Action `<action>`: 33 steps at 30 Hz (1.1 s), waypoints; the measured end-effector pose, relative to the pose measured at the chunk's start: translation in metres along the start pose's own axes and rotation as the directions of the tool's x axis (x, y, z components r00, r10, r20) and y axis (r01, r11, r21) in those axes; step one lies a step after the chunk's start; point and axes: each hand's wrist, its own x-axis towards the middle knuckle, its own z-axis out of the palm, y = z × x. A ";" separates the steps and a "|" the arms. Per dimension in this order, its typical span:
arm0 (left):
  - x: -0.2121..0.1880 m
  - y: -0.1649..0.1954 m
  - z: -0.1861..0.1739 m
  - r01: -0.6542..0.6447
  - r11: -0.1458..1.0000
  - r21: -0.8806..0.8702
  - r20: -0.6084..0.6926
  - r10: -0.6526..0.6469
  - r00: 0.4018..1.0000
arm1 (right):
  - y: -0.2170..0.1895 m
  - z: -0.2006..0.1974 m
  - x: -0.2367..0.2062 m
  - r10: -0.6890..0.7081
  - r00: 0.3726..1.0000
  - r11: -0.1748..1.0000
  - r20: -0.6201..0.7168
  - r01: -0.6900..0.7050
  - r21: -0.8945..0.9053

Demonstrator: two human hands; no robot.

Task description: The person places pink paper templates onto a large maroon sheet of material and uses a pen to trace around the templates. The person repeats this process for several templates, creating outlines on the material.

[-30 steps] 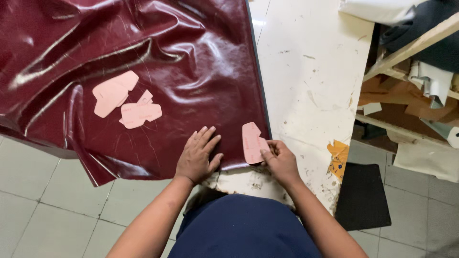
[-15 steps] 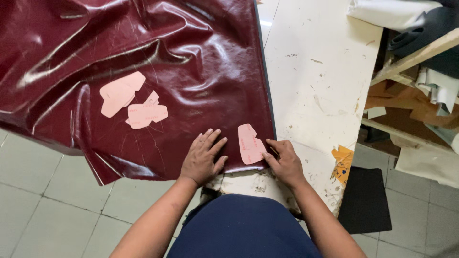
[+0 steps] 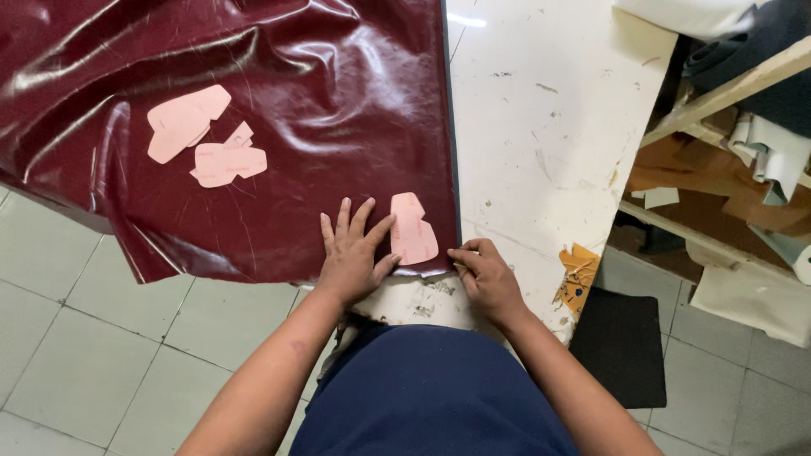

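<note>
Spread flat, the left hand (image 3: 351, 257) pins the maroon leather (image 3: 279, 127) beside the pink pattern piece (image 3: 412, 230); keep it pressed while the right hand (image 3: 486, 279), fingers curled, works the leather's corner edge.

A pink pattern piece (image 3: 413, 229) lies flat on the glossy maroon leather sheet (image 3: 279, 110), near the sheet's lower right corner; its shape is narrow at the top and wider below; the leather is wrinkled and shiny, spread over the white bench (image 3: 541, 127), its left part hanging off the edge.
</note>
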 end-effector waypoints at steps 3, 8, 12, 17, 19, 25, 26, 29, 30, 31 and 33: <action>-0.002 0.002 0.001 0.014 1.000 0.003 0.009 -0.014 1.000 | 0.007 -0.001 -0.004 0.010 1.000 1.000 -0.017 -0.010 0.027; -0.004 -0.002 0.003 0.023 0.998 -0.061 -0.006 -0.023 1.000 | 0.014 0.001 -0.003 -0.014 0.999 1.000 -0.047 0.015 0.026; -0.005 -0.006 0.007 0.025 0.997 -0.070 -0.022 -0.027 0.999 | 0.011 0.002 0.000 0.037 0.998 0.997 -0.042 -0.034 0.066; -0.006 -0.008 0.009 0.010 0.998 -0.066 -0.020 -0.011 1.000 | 0.001 0.002 0.000 0.086 0.996 0.996 -0.006 -0.086 0.036; -0.006 -0.007 0.007 0.016 0.998 -0.059 -0.005 -0.016 1.000 | -0.002 0.003 0.001 0.026 1.000 1.000 -0.013 -0.026 0.010; -0.006 -0.001 -0.002 0.027 0.997 -0.073 0.013 -0.026 1.000 | -0.004 0.003 -0.004 -0.009 1.000 0.999 0.016 0.010 -0.047; -0.006 0.000 -0.003 0.030 0.997 -0.074 0.021 -0.028 0.999 | -0.004 0.003 -0.004 -0.011 1.000 0.999 0.012 0.011 -0.054; -0.006 0.001 -0.005 0.031 0.997 -0.077 0.036 -0.028 0.999 | -0.004 0.003 -0.006 0.026 0.999 0.999 0.031 -0.025 -0.035; -0.006 0.001 -0.005 0.029 0.997 -0.077 0.038 -0.026 0.999 | -0.004 0.002 -0.006 0.034 0.999 0.999 0.043 -0.032 -0.029; -0.006 0.001 -0.005 0.030 0.997 -0.070 0.040 -0.027 0.999 | -0.004 0.002 -0.006 0.041 0.998 0.999 0.055 -0.040 -0.024; -0.006 0.001 -0.005 0.033 0.998 -0.057 0.041 -0.031 0.999 | -0.003 0.001 -0.006 0.027 0.997 0.999 0.071 -0.024 -0.037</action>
